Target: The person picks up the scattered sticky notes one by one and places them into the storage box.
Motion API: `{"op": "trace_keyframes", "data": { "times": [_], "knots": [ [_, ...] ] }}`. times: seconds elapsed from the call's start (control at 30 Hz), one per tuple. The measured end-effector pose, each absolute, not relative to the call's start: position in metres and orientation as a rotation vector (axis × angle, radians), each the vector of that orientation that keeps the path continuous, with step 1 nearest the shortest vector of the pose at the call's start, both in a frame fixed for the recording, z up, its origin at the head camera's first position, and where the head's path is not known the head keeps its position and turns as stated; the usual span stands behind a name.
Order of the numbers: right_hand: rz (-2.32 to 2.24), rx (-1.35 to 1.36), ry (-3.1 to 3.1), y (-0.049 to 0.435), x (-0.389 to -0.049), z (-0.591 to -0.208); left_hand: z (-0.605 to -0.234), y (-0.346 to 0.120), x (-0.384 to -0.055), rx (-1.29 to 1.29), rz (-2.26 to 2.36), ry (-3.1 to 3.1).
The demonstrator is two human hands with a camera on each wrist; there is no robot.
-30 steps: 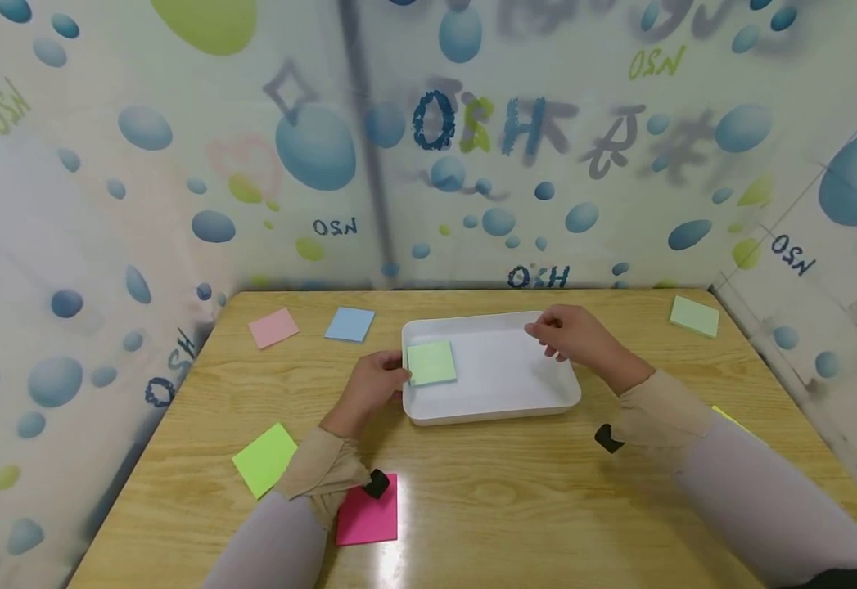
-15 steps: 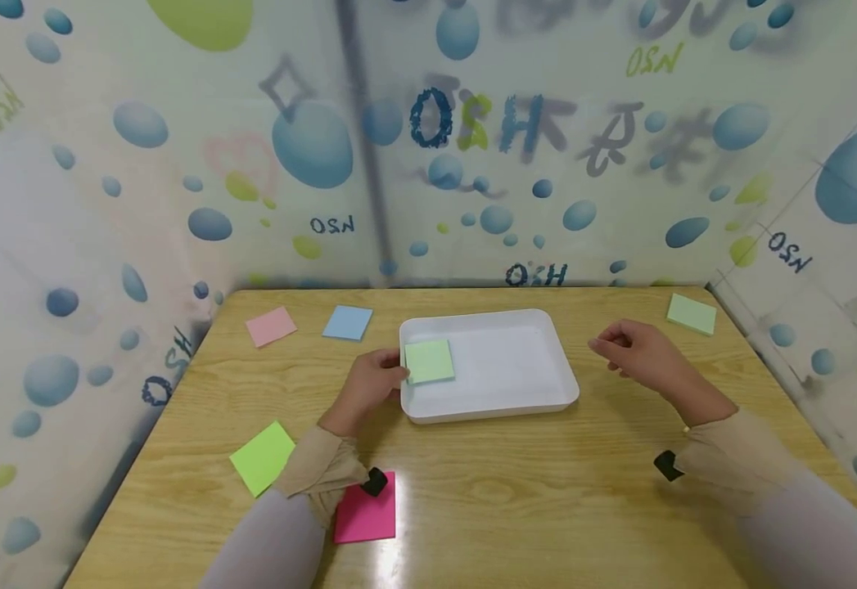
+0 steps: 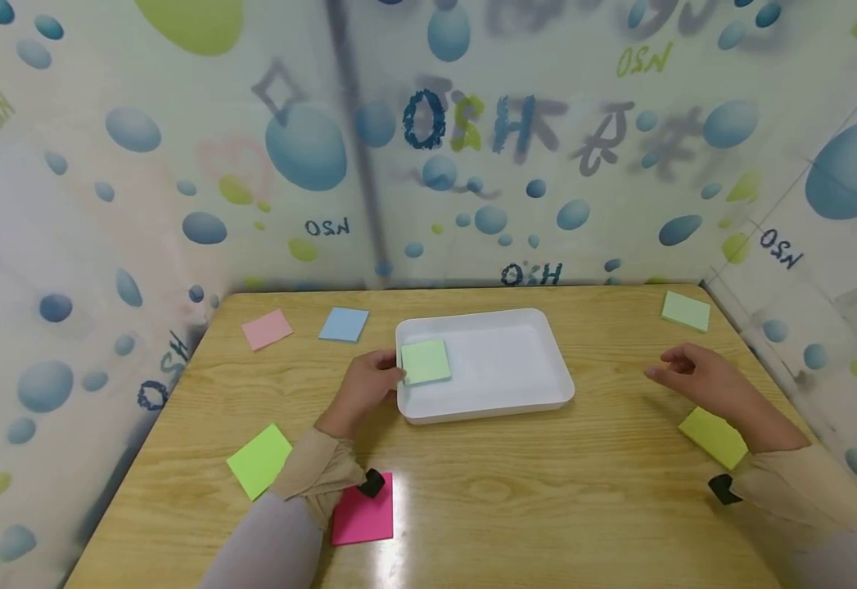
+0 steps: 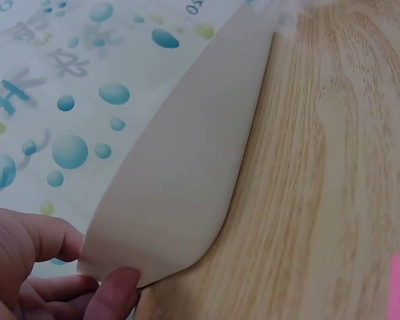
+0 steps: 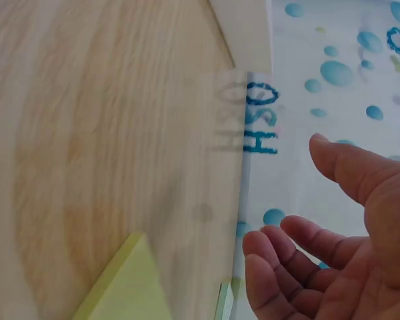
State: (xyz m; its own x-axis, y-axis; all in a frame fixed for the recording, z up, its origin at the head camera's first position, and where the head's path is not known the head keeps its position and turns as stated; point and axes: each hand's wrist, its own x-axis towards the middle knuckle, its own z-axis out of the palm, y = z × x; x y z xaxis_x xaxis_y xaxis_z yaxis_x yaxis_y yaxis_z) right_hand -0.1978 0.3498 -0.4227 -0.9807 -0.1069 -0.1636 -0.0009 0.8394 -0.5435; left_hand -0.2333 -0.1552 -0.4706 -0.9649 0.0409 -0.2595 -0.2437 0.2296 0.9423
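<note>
A shallow white tray (image 3: 502, 360) sits mid-table, with a pale green sticky-note pad (image 3: 426, 361) lying at its left end. My left hand (image 3: 365, 388) grips the tray's left end, thumb and fingers pinching its wall in the left wrist view. Over the right side of the table, my right hand (image 3: 708, 384) is raised with loosely bent fingers and nothing in them; thumb and fingers stand apart in the right wrist view. Just below it lies a yellow sticky-note pad (image 3: 715, 438), partly covered by the hand and wrist. Beyond it is another pale green pad (image 3: 686, 311).
On the wooden table (image 3: 524, 507) lie a pink pad (image 3: 267, 330) and a blue pad (image 3: 343, 324) at the back left. A lime pad (image 3: 259, 460) and a magenta pad (image 3: 363, 515) lie near my left forearm. A patterned curtain (image 3: 472, 164) hangs behind the table.
My right hand has moved from over the tray's right end out to the right, its fingers parting; the yellow pad now shows more. My left hand stays on the tray.
</note>
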Motion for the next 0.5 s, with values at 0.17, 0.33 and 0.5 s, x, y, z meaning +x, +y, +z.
{"op": "trace_keyframes", "data": {
  "times": [0.17,0.33,0.5],
  "knots": [
    [-0.775,-0.076,2.839,0.372,-0.19,-0.43,-0.47,-0.156,-0.233,-0.201,1.805,2.279],
    [-0.742,-0.057,2.8,0.392,-0.181,-0.434,-0.471,-0.155,-0.233,-0.184,1.8,2.295],
    [-0.624,-0.051,2.785,0.405,-0.177,-0.44,-0.471,-0.155,-0.234,-0.177,1.802,2.304]
  ]
}}
